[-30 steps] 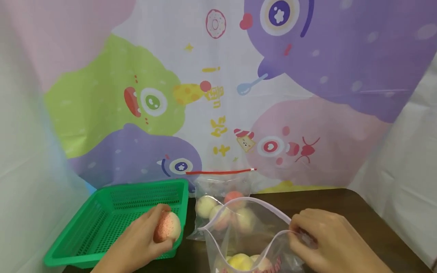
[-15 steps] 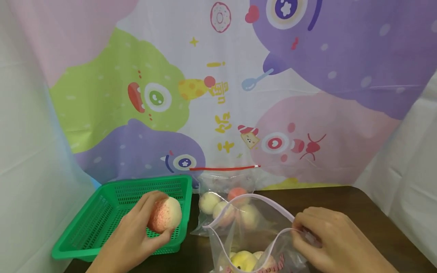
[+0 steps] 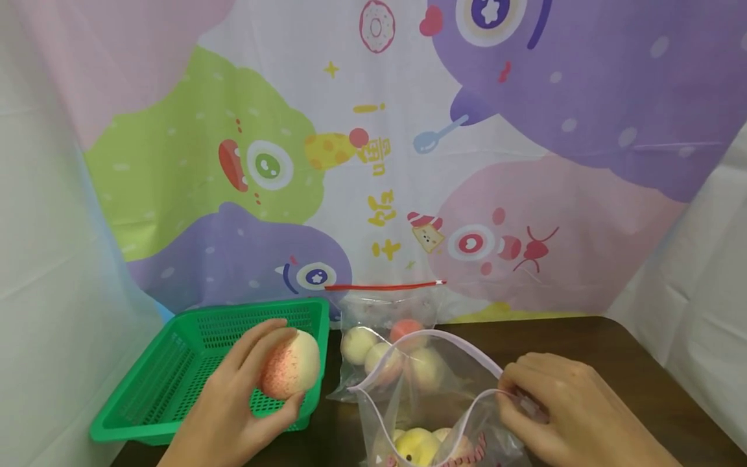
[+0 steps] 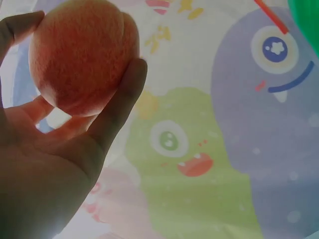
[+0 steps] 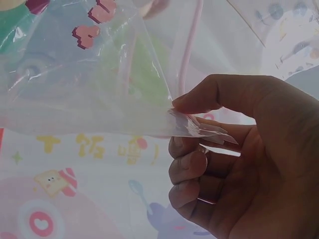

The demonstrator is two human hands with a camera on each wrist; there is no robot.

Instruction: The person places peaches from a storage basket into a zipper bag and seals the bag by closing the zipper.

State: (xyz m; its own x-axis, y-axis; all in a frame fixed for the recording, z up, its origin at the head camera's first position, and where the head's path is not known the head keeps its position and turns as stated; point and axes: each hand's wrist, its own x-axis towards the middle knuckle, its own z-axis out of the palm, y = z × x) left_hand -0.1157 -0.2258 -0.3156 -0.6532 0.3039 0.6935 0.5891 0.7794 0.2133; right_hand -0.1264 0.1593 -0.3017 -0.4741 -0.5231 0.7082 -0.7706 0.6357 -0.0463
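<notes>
A pale peach [image 3: 292, 366] with a speckled red side is gripped by my left hand [image 3: 233, 395], above the near right corner of the green basket [image 3: 192, 363]. In the left wrist view fingers curl round the peach [image 4: 82, 57]. My right hand [image 3: 574, 405] pinches the edge of a clear zip bag [image 3: 434, 408], whose lilac-rimmed mouth gapes wide. Inside its bottom lie a yellow fruit [image 3: 417, 446] and other pale round fruit, partly cut off by the frame. The right wrist view shows the bunched bag film [image 5: 199, 127] between thumb and fingers.
Behind the held bag stands another clear bag with a red zip strip [image 3: 385, 287]; several peaches [image 3: 358, 346] are in it. A printed cloth [image 3: 385, 162] hangs at the back of the dark table [image 3: 583, 344].
My left hand has lifted the peach from beside the basket's near right side and tilted it, then shifted slightly right. The right hand keeps its hold on the bag. The view has shifted a little.
</notes>
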